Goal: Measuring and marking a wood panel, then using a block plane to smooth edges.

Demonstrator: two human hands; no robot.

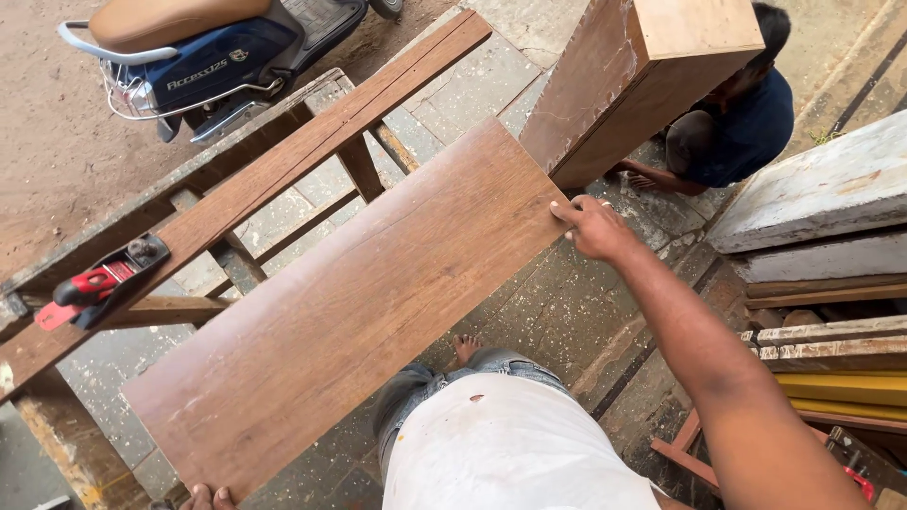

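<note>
Head view looks straight down, and I see my right hand [593, 227] stretched out with the arm nearly straight, fingers curled over the far end of a wide brown wooden board [350, 302], gripping its edge. The board runs on a slant from the lower left of the frame up toward the centre, held up above the paved floor [557, 312] and my own legs. My left hand [210, 497] shows only as a few fingertips at the bottom edge of the frame, touching the near end of the board; I cannot tell how far it is closed. Just beyond the board's far end stands a tall wooden box [642, 76], tilted, and behind it a second person [737, 132] in a dark blue shirt crouches on the floor. To the left, a long narrow plank [283, 161] lies across a rough wooden bench frame [236, 255], and a hand plane with a red handle [99, 283] rests on that plank near its lower end. A blue scooter [208, 57] stands on the dirt at the top left. Stacked timbers [831, 274] lie at the right.
</note>
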